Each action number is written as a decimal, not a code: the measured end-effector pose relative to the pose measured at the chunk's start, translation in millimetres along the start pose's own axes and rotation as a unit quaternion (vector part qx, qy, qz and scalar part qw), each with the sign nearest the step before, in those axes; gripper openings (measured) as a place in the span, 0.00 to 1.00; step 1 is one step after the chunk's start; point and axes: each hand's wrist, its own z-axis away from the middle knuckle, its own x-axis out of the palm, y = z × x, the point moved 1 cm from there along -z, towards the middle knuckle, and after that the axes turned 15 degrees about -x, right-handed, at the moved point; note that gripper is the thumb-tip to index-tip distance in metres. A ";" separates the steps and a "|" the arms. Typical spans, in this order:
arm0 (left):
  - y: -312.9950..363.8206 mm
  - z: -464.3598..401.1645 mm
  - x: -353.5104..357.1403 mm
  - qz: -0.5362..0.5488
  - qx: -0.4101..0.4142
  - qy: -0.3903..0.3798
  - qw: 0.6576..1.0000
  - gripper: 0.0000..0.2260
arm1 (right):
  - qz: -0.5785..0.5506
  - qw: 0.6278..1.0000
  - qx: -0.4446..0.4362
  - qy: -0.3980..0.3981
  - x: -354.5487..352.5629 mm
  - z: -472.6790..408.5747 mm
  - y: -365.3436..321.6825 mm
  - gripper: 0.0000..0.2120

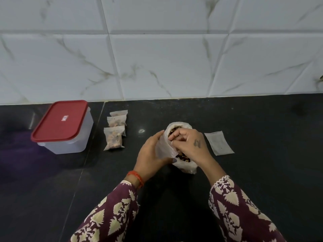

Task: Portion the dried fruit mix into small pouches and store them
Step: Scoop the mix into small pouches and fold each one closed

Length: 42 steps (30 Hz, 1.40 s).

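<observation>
An open plastic bag of dried fruit mix (pixel 183 165) stands on the black counter at centre. My left hand (pixel 150 158) holds a small clear pouch (pixel 164 145) upright beside the bag's mouth. My right hand (pixel 190 144) reaches over the bag with fingers curled at the pouch opening; what it pinches is hidden. Three filled pouches (pixel 114 135) lie in an overlapping row to the left. An empty flat pouch (pixel 218 143) lies to the right of the bag.
A clear plastic box with a shut red lid (pixel 63 126) stands at the left of the counter (pixel 262 172), near the tiled wall (pixel 157 58). A seam in the counter runs diagonally between the box and the filled pouches.
</observation>
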 end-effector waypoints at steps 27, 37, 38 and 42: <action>3.7 -10.8 -18.8 -0.109 0.115 -0.027 0.987 0.39 | 0.041 0.997 -0.011 -0.062 -4.4 1.9 -11.1 0.17; 1.0 -15.7 -18.6 -0.135 0.147 -0.022 0.980 0.34 | -0.040 0.996 0.027 -0.074 -6.7 4.4 -8.7 0.13; -0.1 -15.6 -18.3 -0.130 0.143 -0.020 0.981 0.33 | -0.056 0.995 0.022 -0.074 -8.7 4.8 -7.3 0.11; -10.0 -16.0 -14.9 -0.101 0.102 -0.006 0.990 0.32 | -0.028 0.999 0.010 0.021 -23.8 4.8 11.5 0.07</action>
